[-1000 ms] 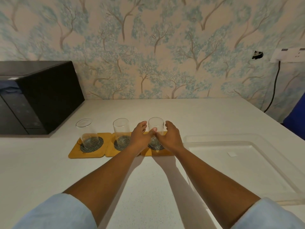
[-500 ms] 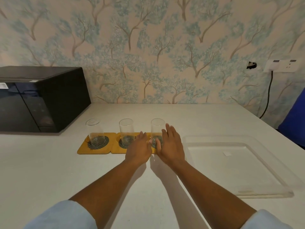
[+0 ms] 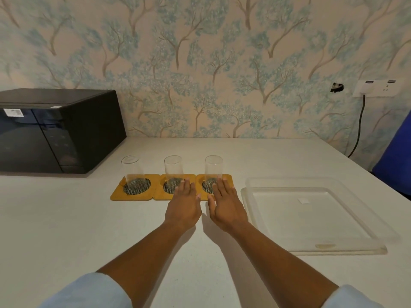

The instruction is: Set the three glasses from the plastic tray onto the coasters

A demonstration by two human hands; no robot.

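Three clear glasses stand upright in a row, one per coaster: the left glass [image 3: 133, 171] on the left coaster [image 3: 117, 193], the middle glass [image 3: 173, 168] on the middle coaster [image 3: 159, 192], the right glass [image 3: 213, 168] on the right coaster [image 3: 229, 180]. The coasters are yellow-brown squares with dark mesh centres. My left hand [image 3: 183, 207] lies flat, palm down, its fingertips over the middle coaster's front edge. My right hand [image 3: 226, 206] lies flat beside it, fingertips at the right coaster. Neither hand holds anything. The clear plastic tray [image 3: 249, 196] sits to the right with no glass in it.
A black microwave [image 3: 55, 132] stands at the back left against the tree-patterned wall. A wall socket [image 3: 378, 87] with a black cable [image 3: 359, 127] is at the back right. Something blue [image 3: 395, 161] shows at the right edge. The white counter [image 3: 66, 218] runs toward me.
Both hands let go of the right glass, opened flat and drew back toward me. The glass stays standing on its coaster. My view has lifted slightly.
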